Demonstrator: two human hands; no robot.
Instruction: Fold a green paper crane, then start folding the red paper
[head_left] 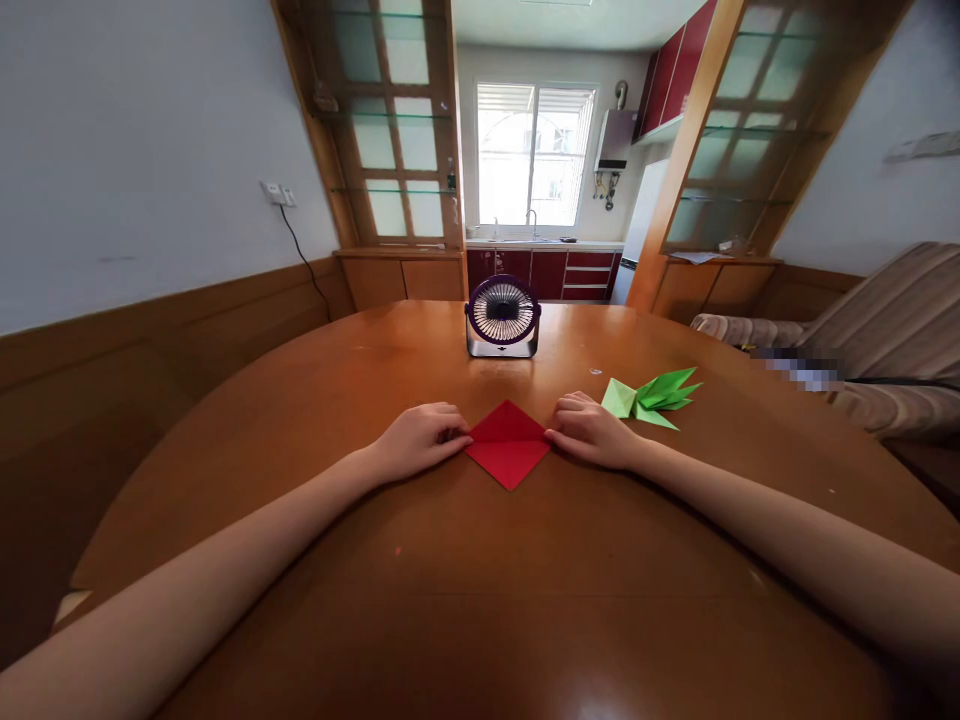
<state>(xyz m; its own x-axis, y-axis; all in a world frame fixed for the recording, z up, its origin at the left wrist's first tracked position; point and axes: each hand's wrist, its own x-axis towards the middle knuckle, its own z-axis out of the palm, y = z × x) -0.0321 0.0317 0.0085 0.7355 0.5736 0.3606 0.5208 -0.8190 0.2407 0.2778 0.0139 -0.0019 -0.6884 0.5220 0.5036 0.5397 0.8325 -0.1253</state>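
Note:
A red square of origami paper [508,462] lies on the table turned like a diamond, with a crease running across its middle from side to side. My left hand [426,438] pinches its left corner between thumb and curled fingers. At the opposite corner, my right hand [591,430] is closed on the paper in the same way, its knuckles up. Just beyond my right hand rests a green folded paper figure [664,392] with several pointed leaves and a paler part [618,398] at its left.
A small dark round fan [502,312] on a stand is at the far side of the wooden table [465,600]. A striped armchair [892,310] stands to the right. Behind are glass-shelved cabinets [397,130] and a kitchen window [535,155].

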